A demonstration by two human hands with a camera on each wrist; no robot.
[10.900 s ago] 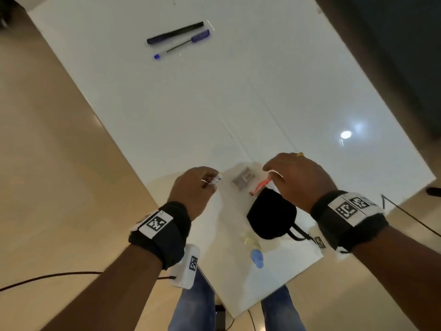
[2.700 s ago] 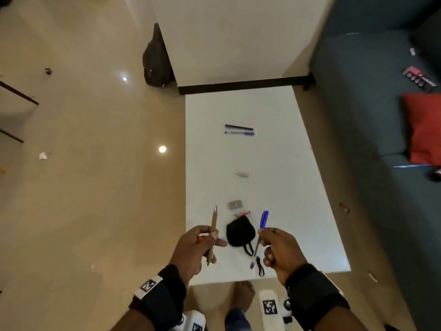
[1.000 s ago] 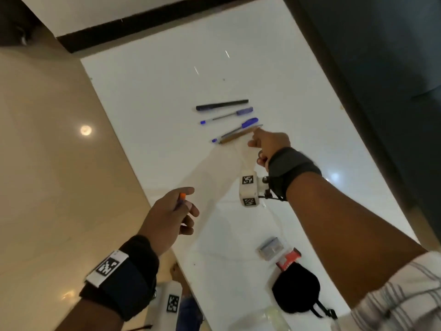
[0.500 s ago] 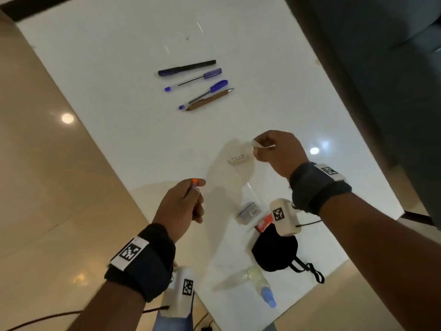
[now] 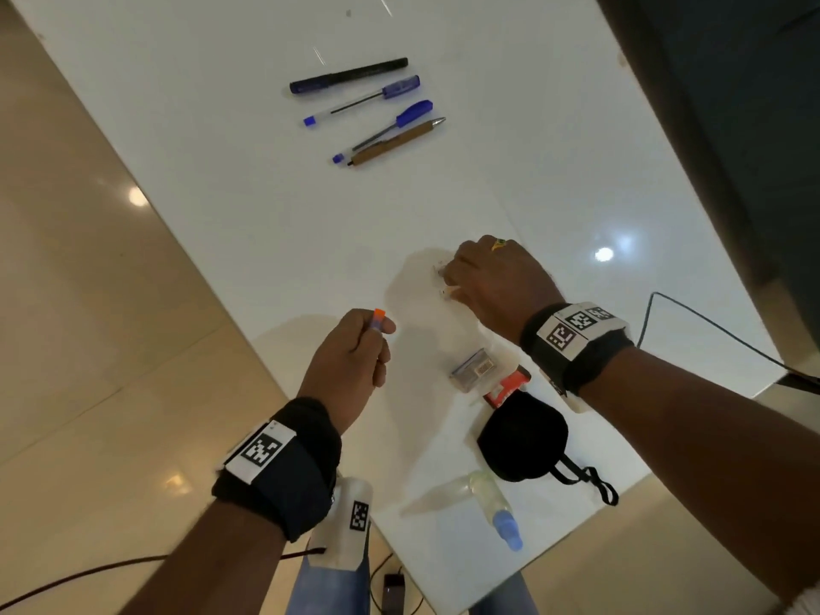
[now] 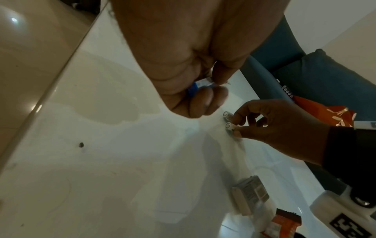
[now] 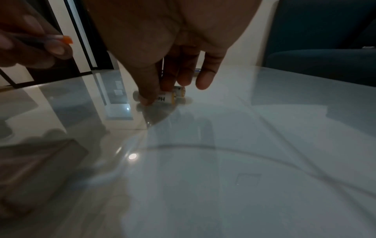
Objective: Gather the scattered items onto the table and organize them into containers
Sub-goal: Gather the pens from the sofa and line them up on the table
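Two small white batteries (image 6: 228,120) lay side by side on the white table (image 5: 230,139), toward its right-hand middle. The right hand (image 5: 497,281) was lowered over them, knuckles up. Its thumb (image 7: 147,90) and forefinger were curled down and pinched the nearer battery (image 7: 164,97), which bore dark lettering and a yellow band; the remaining fingers hung straight, just clear of the surface. The second battery sat touching or just beside the first; which could not be told.

The left hand (image 5: 350,361) was held above the table's near-left edge, well apart from the right. Its fingers were closed around a small item with an orange end (image 5: 378,315) that stuck out above the forefinger; the left wrist view showed a blue part (image 6: 192,90) of it within the fist. What the item was could not be told.

Nearer the person, between the two forearms, lay a small grey box (image 5: 475,372), touching an orange-and-black packet (image 5: 508,386). Just beyond the packet sat a black pouch (image 5: 523,439) with a cord trailing right. A clear bottle with a blue cap (image 5: 492,508) lay on its side near the table's near corner.

At the far end four pens (image 5: 368,108) lay in a rough row: one black, two clear with blue caps, one brown.
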